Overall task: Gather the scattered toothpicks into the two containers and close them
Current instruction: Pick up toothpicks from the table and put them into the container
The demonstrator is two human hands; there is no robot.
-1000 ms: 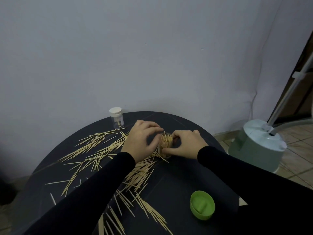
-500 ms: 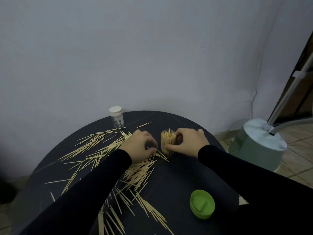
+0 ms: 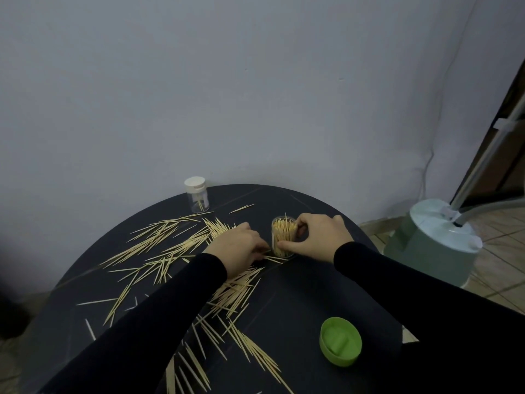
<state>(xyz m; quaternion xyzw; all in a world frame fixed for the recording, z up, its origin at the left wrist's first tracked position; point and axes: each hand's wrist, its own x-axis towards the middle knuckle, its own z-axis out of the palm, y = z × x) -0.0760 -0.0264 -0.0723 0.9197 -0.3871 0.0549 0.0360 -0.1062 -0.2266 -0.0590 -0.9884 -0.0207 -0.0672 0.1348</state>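
Toothpicks (image 3: 181, 248) lie scattered over the left and near side of the dark round table (image 3: 298, 302). An open clear container (image 3: 282, 238) packed with toothpicks stands upright near the table's middle. Right hand (image 3: 318, 237) grips it, thumb on the near wall, fingers curled over the rim. Left hand (image 3: 238, 248) is down on the loose sticks just left of the container, fingers curled onto them at the tips; can't tell how many it pinches. Second container (image 3: 196, 198), white cap on, stands at the far left edge. Green lid (image 3: 340, 341) lies upside down at near right.
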